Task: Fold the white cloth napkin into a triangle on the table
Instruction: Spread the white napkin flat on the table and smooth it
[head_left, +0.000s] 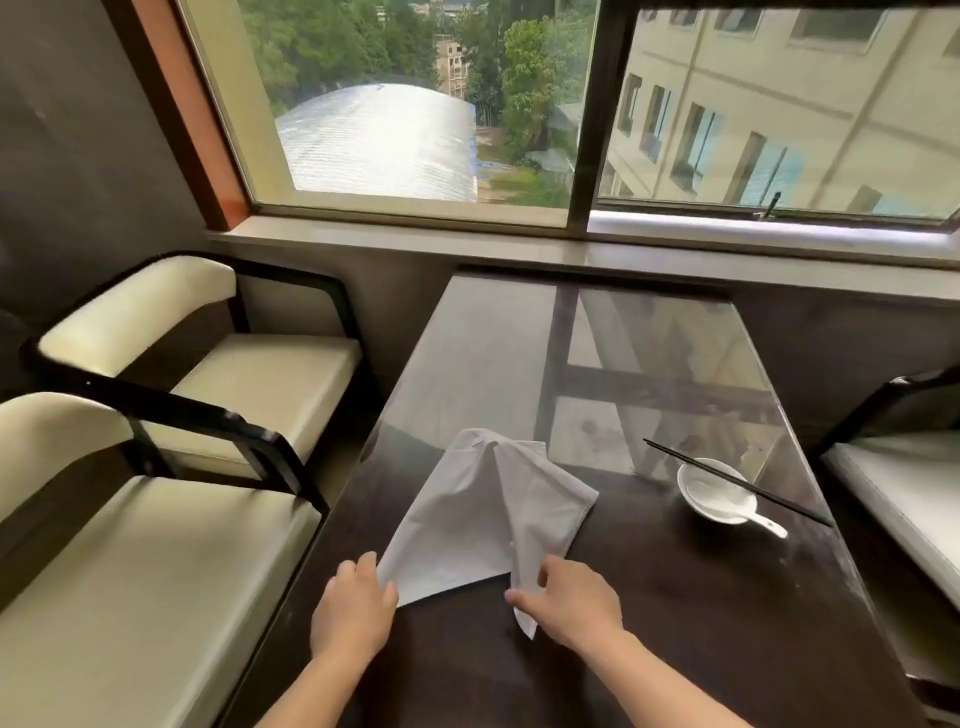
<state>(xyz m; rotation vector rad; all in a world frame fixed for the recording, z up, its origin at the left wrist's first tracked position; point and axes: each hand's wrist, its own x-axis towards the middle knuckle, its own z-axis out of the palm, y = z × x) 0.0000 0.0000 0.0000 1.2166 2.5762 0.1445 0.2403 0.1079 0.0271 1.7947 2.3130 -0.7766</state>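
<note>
The white cloth napkin (478, 514) lies on the dark glass-topped table (675, 623), partly folded, with a ridge running from its far peak toward me. My left hand (356, 608) pinches the napkin's near left corner at the table surface. My right hand (571, 597) pinches the near right corner, and a small tip of cloth hangs out below the fingers. The far part of the napkin bulges up slightly.
A white bowl (714, 491) with a white spoon (763, 522) and black chopsticks (737, 483) laid across it stands to the right of the napkin. Cream-cushioned chairs (208, 395) flank the table on the left, another on the right (898, 467). A window sill runs behind.
</note>
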